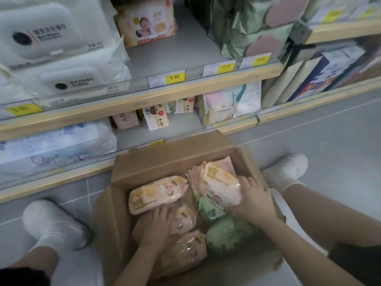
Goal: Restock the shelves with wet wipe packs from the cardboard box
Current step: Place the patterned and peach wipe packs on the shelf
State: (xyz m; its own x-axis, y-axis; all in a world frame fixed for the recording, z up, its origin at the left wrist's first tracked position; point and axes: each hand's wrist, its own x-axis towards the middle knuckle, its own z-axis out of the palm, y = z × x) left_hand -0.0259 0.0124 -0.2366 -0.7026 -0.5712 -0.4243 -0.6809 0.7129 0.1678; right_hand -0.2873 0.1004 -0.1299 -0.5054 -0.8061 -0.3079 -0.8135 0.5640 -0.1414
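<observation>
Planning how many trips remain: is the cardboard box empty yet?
Not empty. The cardboard box has several pink packs and green packs inside.

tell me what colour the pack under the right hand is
Pale pink with yellow patches; the pack under the right hand shows best in the head view.
</observation>
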